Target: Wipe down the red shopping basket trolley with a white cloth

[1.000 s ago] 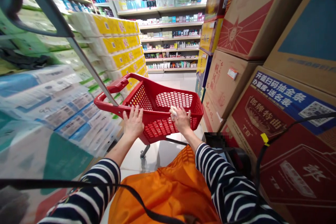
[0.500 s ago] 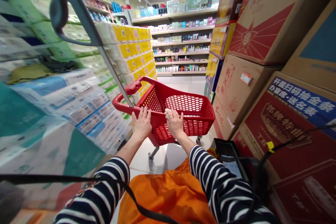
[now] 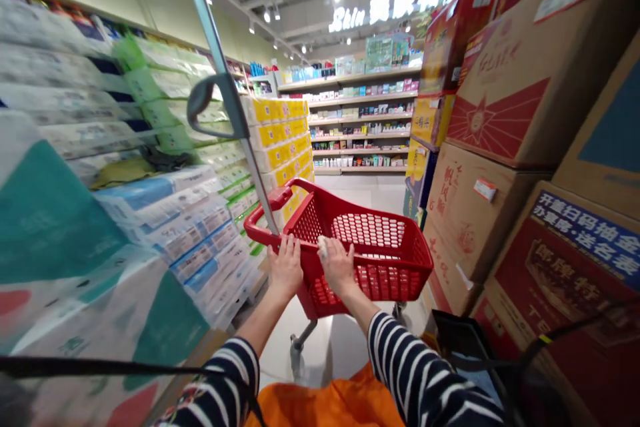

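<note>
A red plastic shopping cart (image 3: 385,273) stands side-on in front of me, its basket walls pierced with holes. My left hand (image 3: 286,268) lies on the near rim by the handle end, fingers stretched out and together, palm down. Further right along the same rim, my right hand (image 3: 338,268) presses a small crumpled white cloth or tissue (image 3: 323,245) with its fingers; its exact kind is unclear. A metal pole (image 3: 255,167) rises beside the cart's handle and carries a grey loop-shaped grip (image 3: 216,107).
Wrapped paper packs (image 3: 185,213) are stacked at left, with yellow-and-white packs (image 3: 280,137) behind the cart. Cardboard cartons (image 3: 470,200) line the right side. Shelves of small products (image 3: 360,110) stand at the back. A black tray (image 3: 465,340) is low at right.
The view has tilted up and swung left, so cart and shelves appear lower and further right. Both hands stay on the cart's near rim, the right still with the white wad.
</note>
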`<state>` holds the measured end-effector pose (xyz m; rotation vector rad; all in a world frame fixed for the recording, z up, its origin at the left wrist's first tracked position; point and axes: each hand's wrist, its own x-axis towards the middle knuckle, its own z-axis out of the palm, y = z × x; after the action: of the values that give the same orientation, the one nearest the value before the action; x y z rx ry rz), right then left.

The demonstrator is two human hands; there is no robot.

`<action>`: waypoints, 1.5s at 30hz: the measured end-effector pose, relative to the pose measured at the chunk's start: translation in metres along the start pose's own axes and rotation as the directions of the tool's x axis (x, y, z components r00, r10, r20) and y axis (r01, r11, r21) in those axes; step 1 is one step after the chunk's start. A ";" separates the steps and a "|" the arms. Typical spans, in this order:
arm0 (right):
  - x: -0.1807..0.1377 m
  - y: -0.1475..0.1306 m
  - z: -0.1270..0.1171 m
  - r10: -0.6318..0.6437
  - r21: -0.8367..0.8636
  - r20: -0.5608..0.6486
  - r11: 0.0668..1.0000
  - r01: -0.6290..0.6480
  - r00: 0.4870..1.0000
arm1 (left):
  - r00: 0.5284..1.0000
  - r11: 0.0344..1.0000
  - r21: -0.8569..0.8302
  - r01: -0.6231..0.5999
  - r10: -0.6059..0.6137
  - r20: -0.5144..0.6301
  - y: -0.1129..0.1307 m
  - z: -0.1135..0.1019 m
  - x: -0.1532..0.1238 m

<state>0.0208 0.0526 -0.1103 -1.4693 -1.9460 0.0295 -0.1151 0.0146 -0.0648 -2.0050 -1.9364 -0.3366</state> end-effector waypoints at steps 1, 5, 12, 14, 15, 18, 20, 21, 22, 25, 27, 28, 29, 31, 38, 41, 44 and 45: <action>0.006 -0.014 0.003 -0.028 0.036 0.025 0.999 0.027 0.999 | 1.000 1.000 -0.021 -0.002 0.002 -0.009 0.001 -0.002 0.002; 0.019 -0.033 0.005 -0.117 0.123 0.154 0.987 0.099 0.981 | 0.996 0.986 -0.143 -0.083 0.085 0.009 0.009 -0.006 0.016; 0.005 0.028 -0.026 -0.111 0.089 0.264 0.992 0.090 0.958 | 0.998 0.992 -0.105 -0.065 0.065 -0.001 0.039 0.002 0.033; -0.001 0.049 -0.041 -0.024 0.017 0.218 1.000 0.021 0.976 | 0.995 0.993 -0.069 -0.095 0.094 -0.018 0.039 0.004 0.035; -0.005 0.060 -0.049 0.030 -0.028 0.178 0.999 -0.026 0.984 | 0.995 0.993 -0.053 -0.101 0.101 -0.013 0.035 0.004 0.036; -0.018 0.095 -0.067 0.167 -0.140 0.081 0.978 -0.155 0.983 | 0.996 0.996 -0.010 -0.092 0.093 0.006 0.009 0.001 0.039; -0.029 0.119 -0.072 0.221 -0.189 0.047 0.959 -0.209 0.974 | 0.993 0.993 0.011 -0.116 0.116 0.019 -0.015 -0.001 0.042; -0.036 0.130 -0.072 0.239 -0.209 0.031 0.951 -0.227 0.971 | 0.992 0.992 0.020 -0.128 0.127 0.021 -0.025 -0.002 0.043; -0.043 0.140 -0.072 0.249 -0.225 0.015 0.945 -0.239 0.968 | 0.992 0.992 0.026 -0.122 0.121 0.018 -0.033 -0.001 0.044; -0.059 0.156 -0.068 0.250 -0.243 0.009 0.940 -0.240 0.968 | 0.995 0.995 0.019 -0.099 0.098 0.009 -0.029 0.006 0.042; -0.060 0.156 -0.066 0.231 -0.227 0.061 0.951 -0.212 0.971 | 0.987 0.987 -0.028 -0.159 0.160 0.022 -0.003 0.015 0.037; -0.058 0.154 -0.065 0.209 -0.213 0.097 0.959 -0.185 0.973 | 0.976 0.975 -0.065 -0.213 0.215 0.030 0.015 0.020 0.034; -0.055 0.152 -0.064 0.184 -0.198 0.130 0.968 -0.156 0.974 | 0.961 0.958 -0.104 -0.269 0.273 0.034 0.036 0.025 0.031; -0.049 0.149 -0.063 0.128 -0.173 0.180 0.980 -0.097 0.975 | 0.935 0.924 -0.166 -0.344 0.353 0.025 0.073 0.034 0.027; -0.066 0.168 -0.059 0.168 -0.303 0.079 0.943 -0.137 0.983 | 0.962 0.959 -0.081 -0.272 0.273 0.003 0.031 0.036 0.037; -0.074 0.177 -0.056 0.145 -0.271 0.049 0.954 -0.126 0.988 | 0.986 0.987 -0.012 -0.157 0.156 -0.066 -0.034 0.028 0.044; -0.071 0.181 -0.054 0.140 -0.200 0.065 0.972 -0.125 0.988 | 0.988 0.992 -0.001 -0.124 0.123 -0.088 -0.054 0.031 0.049; -0.070 0.182 -0.054 0.139 -0.182 0.073 0.976 -0.123 0.988 | 0.987 0.990 -0.011 -0.142 0.141 -0.077 -0.047 0.035 0.050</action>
<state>0.2107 0.0385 -0.1785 -1.7377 -1.9578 -0.0226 -0.1620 0.0748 -0.0737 -2.0952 -1.7399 -0.3886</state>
